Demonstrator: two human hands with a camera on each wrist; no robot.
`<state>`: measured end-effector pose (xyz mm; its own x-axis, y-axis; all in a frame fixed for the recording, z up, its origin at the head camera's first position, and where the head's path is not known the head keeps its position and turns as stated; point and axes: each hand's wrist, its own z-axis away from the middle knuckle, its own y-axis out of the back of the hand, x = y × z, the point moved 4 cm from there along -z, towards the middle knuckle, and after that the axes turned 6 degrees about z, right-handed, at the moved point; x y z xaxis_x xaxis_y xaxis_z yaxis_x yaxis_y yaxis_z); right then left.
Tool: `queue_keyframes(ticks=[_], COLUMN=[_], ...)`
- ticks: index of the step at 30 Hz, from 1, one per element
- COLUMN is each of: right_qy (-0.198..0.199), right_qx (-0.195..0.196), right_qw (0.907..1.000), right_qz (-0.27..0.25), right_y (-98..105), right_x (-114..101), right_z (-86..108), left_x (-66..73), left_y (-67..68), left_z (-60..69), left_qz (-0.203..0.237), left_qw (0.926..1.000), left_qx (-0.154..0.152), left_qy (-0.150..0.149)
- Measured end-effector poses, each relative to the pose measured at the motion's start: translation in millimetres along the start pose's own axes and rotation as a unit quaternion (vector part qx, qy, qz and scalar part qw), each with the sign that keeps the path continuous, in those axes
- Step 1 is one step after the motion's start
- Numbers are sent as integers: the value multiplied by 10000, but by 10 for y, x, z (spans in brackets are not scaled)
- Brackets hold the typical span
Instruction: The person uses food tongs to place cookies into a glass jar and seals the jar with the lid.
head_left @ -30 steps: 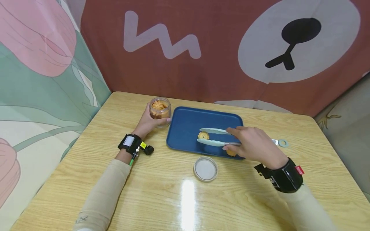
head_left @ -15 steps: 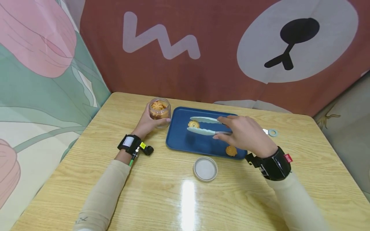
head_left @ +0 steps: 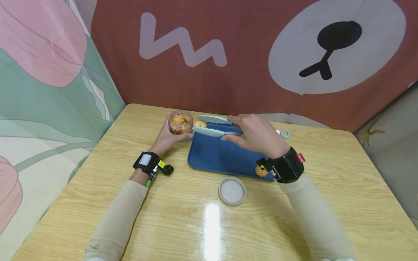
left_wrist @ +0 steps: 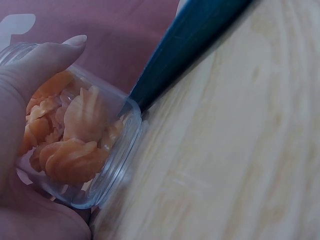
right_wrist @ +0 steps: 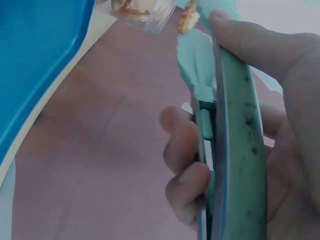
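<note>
My left hand grips a clear jar of swirled cookies on the table, just left of the blue tray. Through the jar wall in the left wrist view, several cookies show. With fingers and thumb curled round them, my right hand holds light green tongs above the tray's far left part. A round cookie is pinched between the tong tips, close to the jar's right side. In the right wrist view that cookie is seen edge-on near the jar mouth.
On the blue tray another cookie lies at the near right corner, partly behind my right wrist strap. A round lid lies on the wooden table in front of the tray. A printed wall cloth hangs behind the table.
My right hand has moved left and away from me, carrying the cookie in the tongs from mid-tray to beside the jar. My left hand and the jar have stayed in place.
</note>
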<state>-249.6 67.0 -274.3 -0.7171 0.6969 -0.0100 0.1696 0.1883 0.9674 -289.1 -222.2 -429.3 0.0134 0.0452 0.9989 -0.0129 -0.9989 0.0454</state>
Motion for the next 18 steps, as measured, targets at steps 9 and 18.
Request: queue_keyframes(ticks=[9, 18], right_qy=[-50, -147], right_qx=[-62, -333], right_qw=[9998, 9990], right_qz=[-205, -262], right_y=[-114, -208], right_x=[-48, -132], right_z=[-380, -630], left_x=[-8, 8], left_y=[-21, -25], left_z=[2, 10], left_qz=[202, 244], left_qw=[9995, 9993], left_qx=[-115, -165], left_qy=[-201, -244])
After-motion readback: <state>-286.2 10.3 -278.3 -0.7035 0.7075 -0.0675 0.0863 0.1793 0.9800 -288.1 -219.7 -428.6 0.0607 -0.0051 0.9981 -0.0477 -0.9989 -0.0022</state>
